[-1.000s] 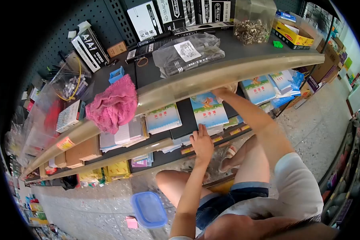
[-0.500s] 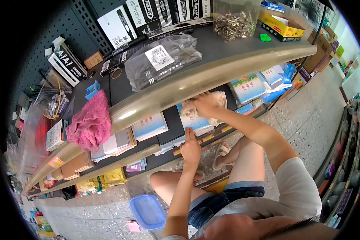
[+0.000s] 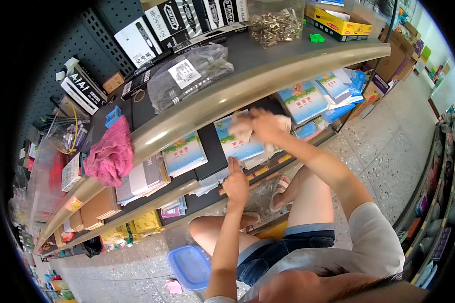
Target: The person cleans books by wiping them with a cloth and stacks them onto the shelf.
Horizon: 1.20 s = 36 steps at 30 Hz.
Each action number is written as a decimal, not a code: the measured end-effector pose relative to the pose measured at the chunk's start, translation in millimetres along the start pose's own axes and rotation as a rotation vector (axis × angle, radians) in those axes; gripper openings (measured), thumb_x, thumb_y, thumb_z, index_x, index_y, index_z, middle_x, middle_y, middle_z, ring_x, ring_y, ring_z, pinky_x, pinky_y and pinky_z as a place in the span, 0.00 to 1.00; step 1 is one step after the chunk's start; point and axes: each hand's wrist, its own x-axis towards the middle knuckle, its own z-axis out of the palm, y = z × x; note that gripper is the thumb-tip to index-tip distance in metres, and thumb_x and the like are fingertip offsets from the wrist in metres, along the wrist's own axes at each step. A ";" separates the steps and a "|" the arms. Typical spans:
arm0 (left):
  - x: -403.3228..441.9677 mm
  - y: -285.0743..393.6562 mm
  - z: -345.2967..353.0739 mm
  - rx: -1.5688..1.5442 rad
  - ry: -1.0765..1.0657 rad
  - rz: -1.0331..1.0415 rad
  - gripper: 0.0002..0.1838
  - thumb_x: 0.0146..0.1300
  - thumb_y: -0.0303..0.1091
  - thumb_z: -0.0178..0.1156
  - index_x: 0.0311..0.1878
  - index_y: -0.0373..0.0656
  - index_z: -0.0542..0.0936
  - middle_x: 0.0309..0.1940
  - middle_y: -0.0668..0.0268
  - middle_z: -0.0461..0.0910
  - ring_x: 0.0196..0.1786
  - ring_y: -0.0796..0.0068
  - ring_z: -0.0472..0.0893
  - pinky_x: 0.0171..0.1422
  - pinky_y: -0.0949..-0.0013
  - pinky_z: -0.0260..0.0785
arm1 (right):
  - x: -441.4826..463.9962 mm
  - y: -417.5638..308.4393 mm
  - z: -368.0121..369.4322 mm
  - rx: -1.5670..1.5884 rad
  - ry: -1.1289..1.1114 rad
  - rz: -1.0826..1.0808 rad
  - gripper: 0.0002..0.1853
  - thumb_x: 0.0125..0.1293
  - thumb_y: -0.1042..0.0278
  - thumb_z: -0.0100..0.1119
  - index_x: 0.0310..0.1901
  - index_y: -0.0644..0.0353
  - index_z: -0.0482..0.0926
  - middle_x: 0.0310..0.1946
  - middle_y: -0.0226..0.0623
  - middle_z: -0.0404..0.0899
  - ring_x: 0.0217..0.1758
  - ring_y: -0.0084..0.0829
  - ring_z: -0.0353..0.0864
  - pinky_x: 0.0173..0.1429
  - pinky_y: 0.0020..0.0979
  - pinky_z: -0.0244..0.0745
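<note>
While the right hand (image 3: 266, 125) closes loosely over a pale cloth (image 3: 241, 128) on the booklet (image 3: 231, 147) on the lower shelf (image 3: 211, 147), the left hand (image 3: 236, 188), grasping nothing, rests extended fingers at the booklet's near edge; flat, light strokes would best spare the cover.

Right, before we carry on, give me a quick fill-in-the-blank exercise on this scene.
The crumpled cream cloth is in the person's ____ hand.
Fingertips of the ____ hand rest at the near edge of the blue-and-white paper booklet.
The fluffy ____ cloth hangs over the long translucent shelf strip.
The ____ plastic basin stands on the speckled floor.

right; left; pink; blue
</note>
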 end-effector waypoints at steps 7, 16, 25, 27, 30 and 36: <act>3.2 4.3 -9.1 -0.011 -0.043 -0.035 0.25 0.55 0.26 0.57 0.59 0.38 0.70 0.63 0.58 0.70 0.42 0.56 0.83 0.41 0.58 0.78 | -21.4 -17.9 19.9 0.103 -0.052 -0.038 0.27 0.47 0.68 0.60 0.55 0.45 0.78 0.48 0.40 0.75 0.51 0.44 0.76 0.53 0.44 0.74; 0.5 10.5 -15.0 -0.053 -0.072 -0.042 0.27 0.56 0.26 0.58 0.61 0.38 0.70 0.63 0.55 0.69 0.49 0.54 0.81 0.47 0.57 0.77 | 40.5 38.1 38.8 -0.267 -0.021 0.319 0.17 0.58 0.60 0.56 0.47 0.57 0.82 0.52 0.42 0.73 0.54 0.41 0.71 0.53 0.42 0.69; -3.7 -19.6 -4.3 -0.108 0.134 0.048 0.21 0.57 0.28 0.57 0.56 0.43 0.75 0.54 0.52 0.73 0.41 0.48 0.80 0.42 0.53 0.75 | -47.3 -76.8 6.9 0.291 -0.099 0.106 0.30 0.47 0.69 0.60 0.58 0.56 0.74 0.55 0.56 0.71 0.50 0.55 0.78 0.54 0.45 0.77; -0.8 -23.4 -4.4 -0.083 0.067 0.031 0.18 0.57 0.29 0.58 0.53 0.45 0.77 0.54 0.51 0.73 0.40 0.48 0.80 0.41 0.53 0.75 | -50.5 -98.3 16.4 0.304 -0.047 0.181 0.29 0.48 0.70 0.59 0.57 0.60 0.74 0.55 0.58 0.71 0.51 0.56 0.77 0.53 0.45 0.77; 2.5 -28.6 -9.0 -0.013 -0.012 0.045 0.18 0.57 0.29 0.58 0.52 0.44 0.77 0.56 0.51 0.72 0.40 0.49 0.81 0.41 0.54 0.76 | -54.5 -101.7 21.0 0.308 -0.022 0.214 0.27 0.50 0.71 0.57 0.56 0.64 0.73 0.50 0.58 0.72 0.51 0.55 0.76 0.51 0.43 0.78; 1.6 -24.4 -15.6 0.082 0.011 0.041 0.25 0.56 0.28 0.57 0.60 0.46 0.72 0.61 0.52 0.69 0.43 0.50 0.81 0.43 0.57 0.77 | -75.9 -58.9 9.2 0.163 0.036 0.277 0.20 0.52 0.69 0.58 0.48 0.64 0.78 0.44 0.50 0.73 0.48 0.48 0.76 0.47 0.41 0.78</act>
